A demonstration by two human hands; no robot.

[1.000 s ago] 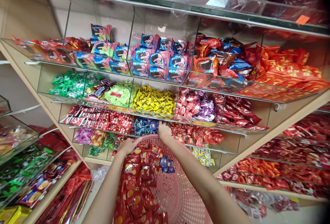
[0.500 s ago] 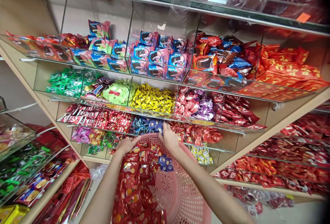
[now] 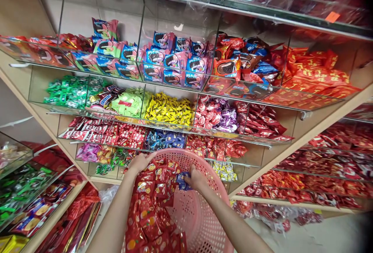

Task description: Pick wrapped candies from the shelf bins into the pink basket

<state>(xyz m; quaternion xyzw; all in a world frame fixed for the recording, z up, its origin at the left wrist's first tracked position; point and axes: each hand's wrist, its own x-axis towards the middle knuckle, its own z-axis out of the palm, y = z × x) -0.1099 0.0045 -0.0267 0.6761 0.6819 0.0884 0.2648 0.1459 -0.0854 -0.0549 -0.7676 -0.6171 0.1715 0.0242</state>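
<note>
A pink perforated plastic basket (image 3: 201, 210) is tilted in front of me, its far rim close to the shelves. My left hand (image 3: 140, 163) is closed on the basket's upper left rim. Red candy packets (image 3: 154, 214) are heaped along the basket's left side. Inside it, my right hand (image 3: 196, 177) has its fingers closed on small blue candy packets (image 3: 183, 181) beside the red ones. How many it pinches cannot be made out.
Ahead, clear shelf bins hold yellow candies (image 3: 169, 109), green candies (image 3: 68, 92), blue-pink cookie packs (image 3: 177, 61) and orange-red packets (image 3: 317, 72). Blue packets (image 3: 164, 139) lie in a lower bin behind the basket rim. More stocked shelves (image 3: 329, 167) stand at the right.
My right hand has moved down from the blue packets' shelf bin by the rim into the basket, onto the blue packets there. My left hand stays on the rim. The view has shifted slightly.
</note>
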